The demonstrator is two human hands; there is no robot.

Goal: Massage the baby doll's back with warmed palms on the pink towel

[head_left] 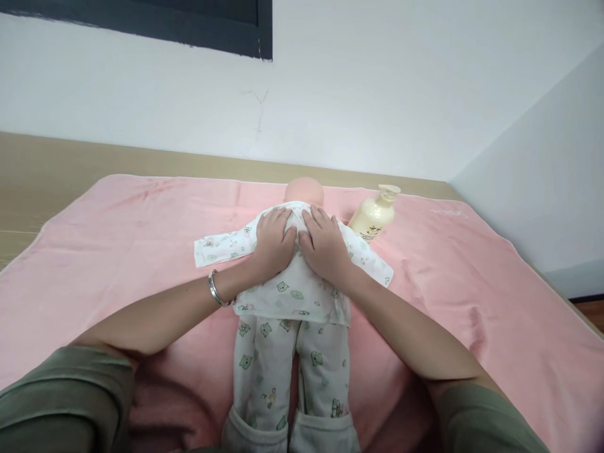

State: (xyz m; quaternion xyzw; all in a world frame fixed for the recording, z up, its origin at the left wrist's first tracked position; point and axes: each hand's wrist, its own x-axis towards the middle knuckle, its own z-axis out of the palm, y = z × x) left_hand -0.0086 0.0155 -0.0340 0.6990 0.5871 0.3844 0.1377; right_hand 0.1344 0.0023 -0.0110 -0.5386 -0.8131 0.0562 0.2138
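Note:
A baby doll (pixel 304 190) lies on a pink blanket, its bald head at the far end and its legs toward me. It is dressed in a white printed top (pixel 292 299) and matching printed trousers (pixel 268 365). My left hand (pixel 274 242) rests flat on the left of the doll's upper body, fingers pointing away from me. On the right of the upper body lies my right hand (pixel 325 244), also flat with its fingers stretched out. The two thumbs are close together near the middle. Neither hand grasps anything.
A cream pump bottle (pixel 372 217) leans by the doll's right-hand sleeve. The pink blanket (pixel 438 302) covers most of a wooden surface (pixel 61 160). Behind stands a white wall (pixel 358 88) with a dark frame (pixel 226 31) at upper left; another wall (pixel 557 163) closes the right side.

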